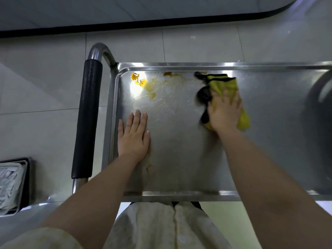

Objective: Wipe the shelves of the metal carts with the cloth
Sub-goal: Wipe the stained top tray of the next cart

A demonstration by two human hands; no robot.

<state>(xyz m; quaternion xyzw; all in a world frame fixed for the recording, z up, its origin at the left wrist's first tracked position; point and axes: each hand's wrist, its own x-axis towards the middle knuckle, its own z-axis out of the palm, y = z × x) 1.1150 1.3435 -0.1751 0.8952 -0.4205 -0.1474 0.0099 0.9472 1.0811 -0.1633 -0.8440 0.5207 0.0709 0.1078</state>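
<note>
Bunched yellow fabric cloth with black edging [223, 85], pressed flat under right hand [224, 112]. Rimmed stainless-steel cart shelf [179, 159] beneath both hands. Orange-yellow smears [143, 84] beyond left hand [133, 135], toward far corner.

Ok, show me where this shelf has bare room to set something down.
Bare metal lies between the left hand and the cloth under the right hand, running back to the near rim, and again right of the cloth. Crowded: the far left corner, smeared with orange residue.
</note>
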